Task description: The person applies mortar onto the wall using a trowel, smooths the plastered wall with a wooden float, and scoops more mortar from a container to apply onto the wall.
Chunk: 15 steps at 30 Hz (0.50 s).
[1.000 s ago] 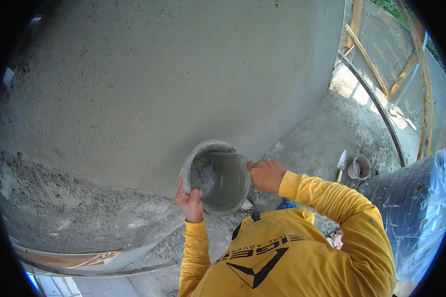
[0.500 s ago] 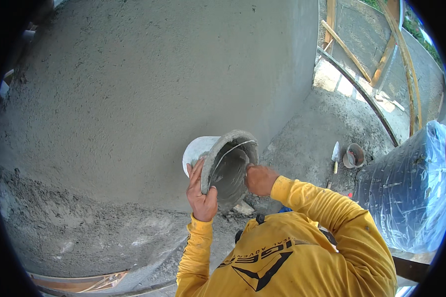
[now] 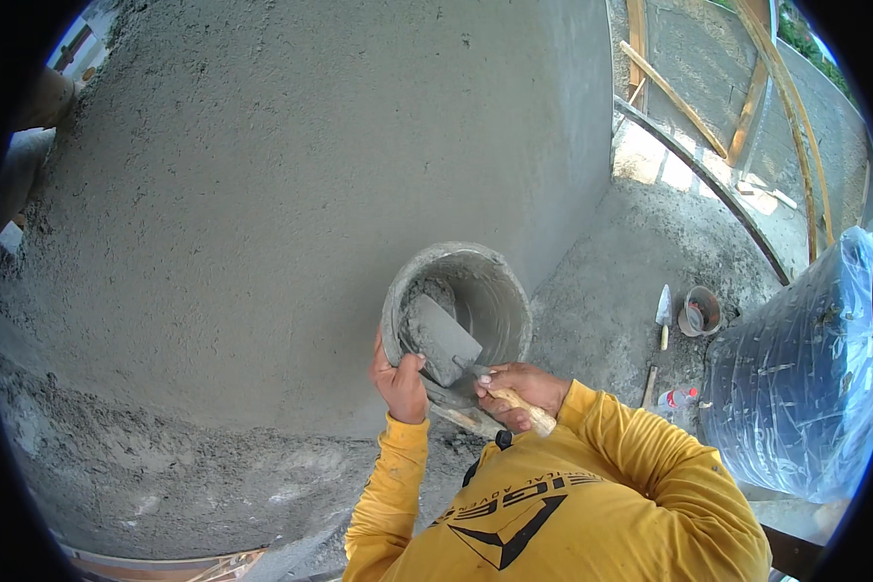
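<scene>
A cement-caked bucket (image 3: 498, 291) is tilted toward me against the grey plastered wall (image 3: 291, 194). My left hand (image 3: 401, 386) is closed on the left side of its rim. My right hand (image 3: 524, 388) grips a trowel (image 3: 441, 339) by the pale wooden handle, with the blade inside the bucket over wet grey mortar (image 3: 422, 296). A second trowel (image 3: 663, 308) lies on the rough cement ground to the right, beside a small dirty container (image 3: 698, 313). The bottom of the bucket is partly hidden by the blade.
A plastic-wrapped bulky object (image 3: 776, 378) stands at right, near a red-capped bottle (image 3: 677, 396) and a stick-like tool (image 3: 650, 386). Wooden boards (image 3: 752, 112) and a long dark bar (image 3: 708, 179) are upper right. Brownish shapes at the upper-left edge are unclear.
The bucket has swung from sideways to mouth-up and shifted right. My right hand has dropped from its far rim to the near side, and the trowel blade now shows inside.
</scene>
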Motion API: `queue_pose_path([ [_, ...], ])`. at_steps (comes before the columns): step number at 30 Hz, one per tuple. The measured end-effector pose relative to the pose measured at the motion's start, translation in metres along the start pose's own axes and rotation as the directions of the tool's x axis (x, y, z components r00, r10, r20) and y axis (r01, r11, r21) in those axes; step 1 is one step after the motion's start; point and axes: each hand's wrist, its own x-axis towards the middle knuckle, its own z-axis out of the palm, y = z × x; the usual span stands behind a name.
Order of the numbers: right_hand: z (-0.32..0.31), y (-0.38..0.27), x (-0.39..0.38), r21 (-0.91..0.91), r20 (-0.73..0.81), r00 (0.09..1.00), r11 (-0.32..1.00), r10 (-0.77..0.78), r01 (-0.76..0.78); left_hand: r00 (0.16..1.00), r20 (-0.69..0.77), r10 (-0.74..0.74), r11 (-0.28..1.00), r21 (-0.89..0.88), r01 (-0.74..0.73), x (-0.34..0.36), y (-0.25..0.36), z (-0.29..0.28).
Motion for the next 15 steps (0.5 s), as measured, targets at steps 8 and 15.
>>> queue_pose_path([
  [8,-0.002,-0.076,-0.073,0.084,-0.002,0.890,0.887,-0.456,0.454,0.822,-0.244,-0.514,0.786,-0.517,0.338,-0.002,-0.046,0.002],
  [15,0.054,-0.192,-0.135,-0.649,-0.277,-0.172,0.053,-0.945,0.759,0.527,-0.661,-0.534,0.837,-0.326,0.440,-0.093,-0.096,-0.056],
])
